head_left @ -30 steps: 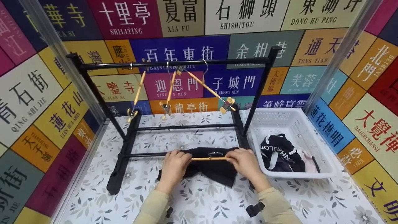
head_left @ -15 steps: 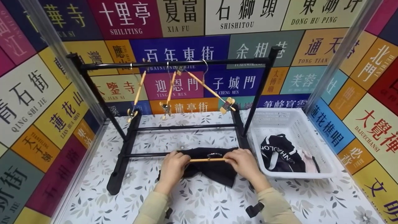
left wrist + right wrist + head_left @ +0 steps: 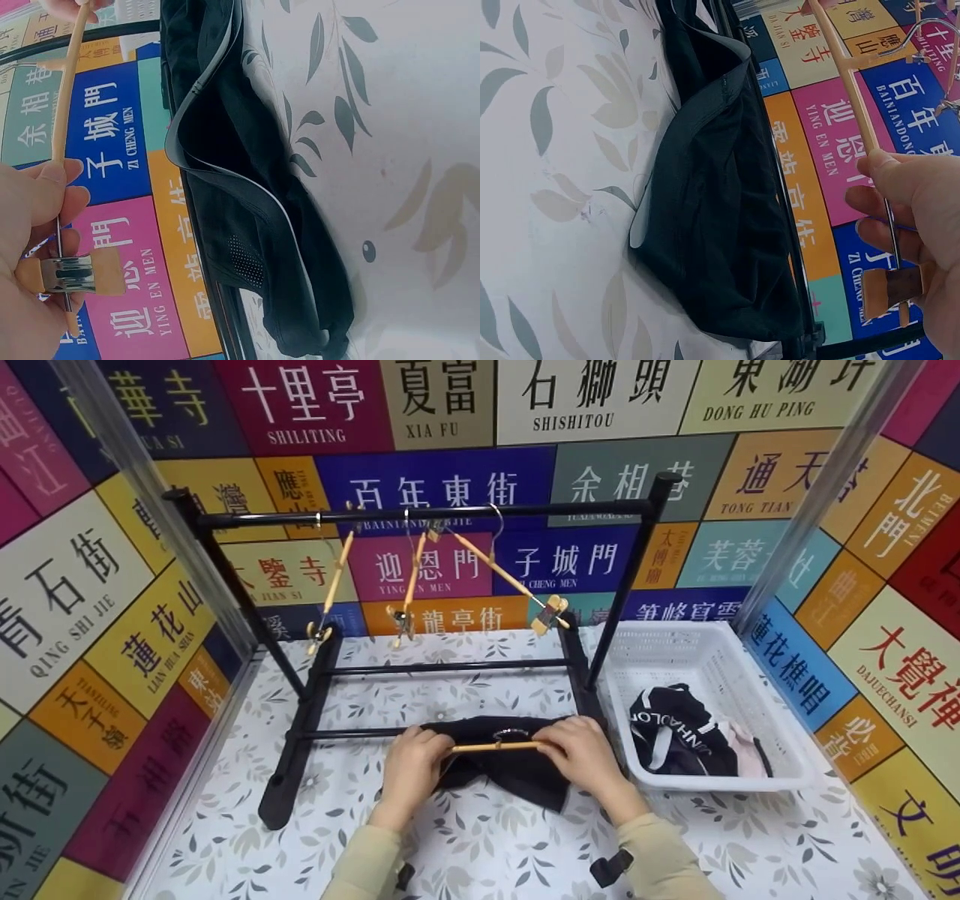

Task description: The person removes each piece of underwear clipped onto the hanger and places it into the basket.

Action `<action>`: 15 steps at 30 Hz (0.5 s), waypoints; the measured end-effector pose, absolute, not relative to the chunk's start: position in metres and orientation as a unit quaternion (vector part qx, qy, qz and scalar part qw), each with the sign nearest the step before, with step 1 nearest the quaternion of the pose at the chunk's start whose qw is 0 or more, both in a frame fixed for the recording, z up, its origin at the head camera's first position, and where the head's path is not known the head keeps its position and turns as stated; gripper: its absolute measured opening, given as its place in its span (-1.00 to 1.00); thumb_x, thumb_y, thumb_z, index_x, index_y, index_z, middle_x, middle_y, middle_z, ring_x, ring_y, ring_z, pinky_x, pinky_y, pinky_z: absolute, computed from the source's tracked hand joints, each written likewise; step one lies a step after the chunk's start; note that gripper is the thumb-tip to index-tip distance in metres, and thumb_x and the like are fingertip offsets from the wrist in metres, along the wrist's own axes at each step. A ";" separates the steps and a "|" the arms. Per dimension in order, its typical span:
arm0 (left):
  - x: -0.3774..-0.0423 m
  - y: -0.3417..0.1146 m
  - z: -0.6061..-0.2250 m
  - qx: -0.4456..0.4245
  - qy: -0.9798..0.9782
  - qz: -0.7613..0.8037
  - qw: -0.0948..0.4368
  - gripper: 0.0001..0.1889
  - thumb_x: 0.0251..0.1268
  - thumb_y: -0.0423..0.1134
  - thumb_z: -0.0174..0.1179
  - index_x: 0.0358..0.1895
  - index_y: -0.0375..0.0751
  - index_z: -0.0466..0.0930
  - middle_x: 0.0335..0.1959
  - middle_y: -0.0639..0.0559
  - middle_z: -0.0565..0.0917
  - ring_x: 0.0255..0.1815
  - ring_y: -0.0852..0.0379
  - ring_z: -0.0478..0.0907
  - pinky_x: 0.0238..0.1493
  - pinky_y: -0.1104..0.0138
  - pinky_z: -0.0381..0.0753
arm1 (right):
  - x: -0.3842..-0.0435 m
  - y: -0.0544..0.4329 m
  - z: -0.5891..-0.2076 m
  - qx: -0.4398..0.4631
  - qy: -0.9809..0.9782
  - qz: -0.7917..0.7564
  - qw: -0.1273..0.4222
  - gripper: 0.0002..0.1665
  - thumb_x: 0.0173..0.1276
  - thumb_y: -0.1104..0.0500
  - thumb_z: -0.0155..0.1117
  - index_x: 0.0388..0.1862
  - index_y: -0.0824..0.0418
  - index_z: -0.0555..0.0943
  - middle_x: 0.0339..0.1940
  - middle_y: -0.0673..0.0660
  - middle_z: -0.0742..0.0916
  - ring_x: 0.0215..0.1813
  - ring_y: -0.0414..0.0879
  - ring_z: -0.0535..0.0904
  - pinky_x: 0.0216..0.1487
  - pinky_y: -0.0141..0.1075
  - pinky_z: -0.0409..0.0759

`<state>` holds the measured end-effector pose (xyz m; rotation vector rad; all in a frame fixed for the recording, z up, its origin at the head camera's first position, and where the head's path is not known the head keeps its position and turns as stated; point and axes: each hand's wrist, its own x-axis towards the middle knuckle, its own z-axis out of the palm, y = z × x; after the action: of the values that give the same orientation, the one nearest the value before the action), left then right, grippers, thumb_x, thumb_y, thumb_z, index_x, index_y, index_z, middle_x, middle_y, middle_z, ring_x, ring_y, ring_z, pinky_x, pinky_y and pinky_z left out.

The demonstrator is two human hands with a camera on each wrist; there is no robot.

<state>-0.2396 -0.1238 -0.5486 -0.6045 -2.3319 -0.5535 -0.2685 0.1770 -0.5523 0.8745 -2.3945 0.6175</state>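
Both hands hold a wooden clip hanger [image 3: 495,748] level above a black garment [image 3: 517,784]. My left hand [image 3: 412,769] pinches one end of its bar, and my right hand [image 3: 585,761] pinches the other. In the left wrist view a metal clip with wooden pads [image 3: 67,275] sits by the left palm. Its counterpart, another clip [image 3: 891,291], is beside the right fingers in the right wrist view. The garment lies on the table, apart from the hanger, its wide hemmed opening [image 3: 232,176] gaping toward the person. Exactly what kind of garment it is, I cannot tell.
A black rack [image 3: 420,515] stands behind the hands, with three wooden clip hangers [image 3: 491,556] on its top bar. To the right, a white basket [image 3: 720,784] contains a black garment with white lettering [image 3: 679,731] and something pale pink [image 3: 742,750]. Patterned panels enclose the table.
The hands and the hanger between them have shifted slightly left and a little toward the person. The black garment stays where it was.
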 end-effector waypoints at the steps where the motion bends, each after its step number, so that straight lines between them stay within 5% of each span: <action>1: -0.240 -0.125 -0.549 -0.231 -0.890 -0.212 0.331 -0.90 0.06 -0.32 0.43 -0.37 -0.07 0.71 -0.46 0.11 0.66 -0.38 0.03 0.52 -0.40 0.18 0.45 | -0.268 0.177 -0.552 0.323 -0.881 0.229 0.258 -0.85 0.24 0.11 0.45 -0.19 0.04 0.74 -0.27 -0.07 0.76 -0.18 -0.04 0.61 0.12 -0.03 0.41; 15: -0.239 -0.145 -0.556 -0.200 -0.893 -0.208 0.345 -0.88 0.02 -0.36 0.45 -0.38 -0.12 0.70 -0.49 0.04 0.66 -0.45 -0.04 0.48 -0.40 0.12 0.46 | -0.265 0.173 -0.550 0.347 -0.851 0.259 0.295 -0.67 0.12 0.24 0.51 -0.09 0.12 0.73 -0.13 0.00 0.77 -0.02 -0.01 0.65 0.26 0.04 0.37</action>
<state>-0.2386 -0.1449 -0.5560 -0.5198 -2.3191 -0.5388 -0.2655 0.1734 -0.5496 0.9242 -2.2650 0.6903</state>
